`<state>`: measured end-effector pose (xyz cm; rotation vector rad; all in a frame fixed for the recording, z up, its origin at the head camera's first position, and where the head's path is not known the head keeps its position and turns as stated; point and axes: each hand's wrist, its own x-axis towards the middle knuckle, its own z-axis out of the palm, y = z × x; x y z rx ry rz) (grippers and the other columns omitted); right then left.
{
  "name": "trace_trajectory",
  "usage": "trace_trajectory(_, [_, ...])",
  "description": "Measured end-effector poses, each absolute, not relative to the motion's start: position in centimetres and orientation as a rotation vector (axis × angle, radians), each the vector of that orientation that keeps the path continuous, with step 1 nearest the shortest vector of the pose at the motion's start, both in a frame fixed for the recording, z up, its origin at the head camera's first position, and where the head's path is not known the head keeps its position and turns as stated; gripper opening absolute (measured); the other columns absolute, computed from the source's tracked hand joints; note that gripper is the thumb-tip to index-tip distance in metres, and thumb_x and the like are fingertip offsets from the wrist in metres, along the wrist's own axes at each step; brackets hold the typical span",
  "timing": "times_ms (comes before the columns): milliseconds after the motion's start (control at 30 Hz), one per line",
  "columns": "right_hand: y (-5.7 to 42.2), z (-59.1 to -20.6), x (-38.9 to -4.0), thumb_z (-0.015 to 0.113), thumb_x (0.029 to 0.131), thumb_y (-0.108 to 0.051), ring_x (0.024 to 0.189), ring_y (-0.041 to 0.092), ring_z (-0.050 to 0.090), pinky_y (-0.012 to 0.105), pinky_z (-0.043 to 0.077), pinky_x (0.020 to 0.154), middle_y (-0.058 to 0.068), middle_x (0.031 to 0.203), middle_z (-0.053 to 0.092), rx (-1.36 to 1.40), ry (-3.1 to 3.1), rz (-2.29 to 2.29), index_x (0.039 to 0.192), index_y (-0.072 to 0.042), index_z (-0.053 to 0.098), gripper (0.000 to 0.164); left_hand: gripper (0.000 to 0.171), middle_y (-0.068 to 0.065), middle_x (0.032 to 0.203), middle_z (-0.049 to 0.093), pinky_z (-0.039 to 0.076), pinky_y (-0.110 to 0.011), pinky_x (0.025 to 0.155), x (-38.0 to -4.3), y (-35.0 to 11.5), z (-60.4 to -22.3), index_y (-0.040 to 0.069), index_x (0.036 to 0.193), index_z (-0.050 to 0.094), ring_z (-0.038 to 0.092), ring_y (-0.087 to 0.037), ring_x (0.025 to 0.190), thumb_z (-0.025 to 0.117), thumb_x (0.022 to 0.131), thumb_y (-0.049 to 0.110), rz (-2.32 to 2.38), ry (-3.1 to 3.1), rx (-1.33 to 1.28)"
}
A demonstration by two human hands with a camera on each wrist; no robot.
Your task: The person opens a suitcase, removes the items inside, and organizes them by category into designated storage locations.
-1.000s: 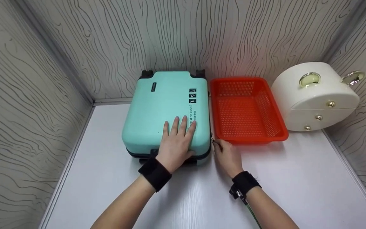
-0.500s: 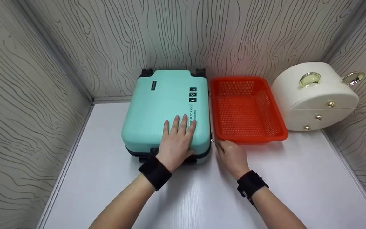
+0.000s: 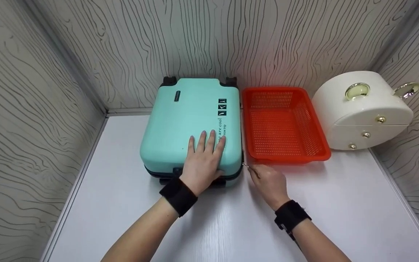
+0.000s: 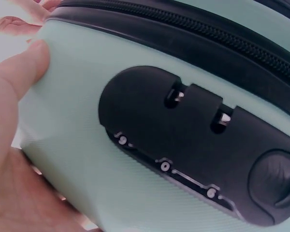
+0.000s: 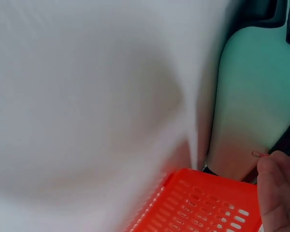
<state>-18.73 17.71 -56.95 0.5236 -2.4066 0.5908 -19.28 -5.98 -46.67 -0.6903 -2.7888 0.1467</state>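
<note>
A mint-green hard-shell suitcase (image 3: 191,109) lies flat with its wheels toward the back wall. My left hand (image 3: 202,169) rests on its lid near the front, fingers straight and spread, thumb down over the front side. Close by that thumb, in the left wrist view, are the black combination lock (image 4: 164,121) and the zipper (image 4: 208,31). My right hand (image 3: 270,183) is at the suitcase's right side near the front corner, pinching a small metal zipper pull (image 3: 245,165). In the right wrist view, the fingers (image 5: 275,188) partly hide the pull.
A red perforated plastic basket (image 3: 286,159) stands close along the suitcase's right side, just beyond my right hand. Right of it is a white rounded box (image 3: 344,92) with gold knobs and an open-looped handle. Patterned walls (image 3: 202,40) enclose the white table (image 3: 122,218).
My right hand has moved a little toward me along the suitcase's right edge, with the zipper pull in its fingers. The left hand has stayed on the lid.
</note>
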Motion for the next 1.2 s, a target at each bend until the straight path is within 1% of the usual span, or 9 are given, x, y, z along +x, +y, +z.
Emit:
trace_trajectory(167, [17.8, -57.0, -18.4, 0.082, 0.083, -0.005, 0.067, 0.022, 0.072, 0.035, 0.056, 0.053, 0.005, 0.079, 0.075, 0.542, -2.389, 0.619, 0.091, -0.007, 0.080, 0.009, 0.108, -0.019, 0.163, 0.033, 0.028, -0.064, 0.115, -19.3, -5.9, -46.7, 0.016, 0.163, 0.030, 0.032, -0.041, 0.148, 0.081, 0.080, 0.062, 0.159, -2.777, -0.690])
trace_trajectory(233, [17.8, -56.9, -18.2, 0.082, 0.081, -0.003, 0.068, 0.021, 0.072, 0.035, 0.056, 0.054, 0.005, 0.081, 0.075, 0.554, -2.383, 0.629, 0.091, -0.007, 0.080, 0.011, 0.108, -0.019, 0.162, 0.033, 0.028, -0.064, 0.115, -19.3, -5.9, -46.6, 0.016, 0.163, 0.030, 0.033, -0.041, 0.148, 0.081, 0.079, 0.062, 0.159, -2.773, -0.690])
trace_trajectory(400, [17.7, -56.7, -17.8, 0.081, 0.080, -0.001, 0.065, 0.017, 0.070, 0.032, 0.055, 0.053, 0.003, 0.079, 0.075, 0.582, -2.381, 0.638, 0.091, -0.006, 0.080, 0.012, 0.109, -0.019, 0.162, 0.033, 0.028, -0.064, 0.115, -19.3, -5.9, -46.5, 0.016, 0.163, 0.030, 0.033, -0.041, 0.147, 0.081, 0.079, 0.062, 0.161, -2.777, -0.688])
trace_trajectory(600, [17.6, -56.5, -17.4, 0.081, 0.081, -0.002, 0.064, 0.013, 0.068, 0.028, 0.054, 0.053, 0.001, 0.076, 0.074, 0.614, -2.394, 0.644, 0.091, -0.008, 0.081, 0.012, 0.109, -0.019, 0.162, 0.034, 0.029, -0.064, 0.114, -19.3, -5.7, -46.5, 0.016, 0.163, 0.030, 0.033, -0.041, 0.147, 0.081, 0.078, 0.063, 0.194, -2.789, -0.669])
trace_trajectory(933, [18.0, -56.4, -17.5, 0.079, 0.081, -0.001, 0.062, 0.013, 0.067, 0.029, 0.052, 0.051, -0.001, 0.076, 0.073, 0.581, -2.395, 0.649, 0.091, -0.010, 0.081, 0.013, 0.109, -0.020, 0.162, 0.033, 0.028, -0.067, 0.113, -19.6, -4.6, -46.7, 0.016, 0.163, 0.030, 0.032, -0.043, 0.147, 0.082, 0.078, 0.061, 0.158, -2.817, -0.641])
trace_trajectory(1200, [17.7, -56.6, -17.0, 0.080, 0.080, -0.001, 0.058, 0.011, 0.064, 0.028, 0.051, 0.049, -0.003, 0.071, 0.071, 0.622, -2.380, 0.634, 0.090, -0.010, 0.082, 0.014, 0.107, -0.020, 0.162, 0.034, 0.029, -0.066, 0.113, -19.5, -4.6, -46.6, 0.016, 0.162, 0.032, 0.033, -0.043, 0.147, 0.082, 0.079, 0.060, 0.173, -2.807, -0.627])
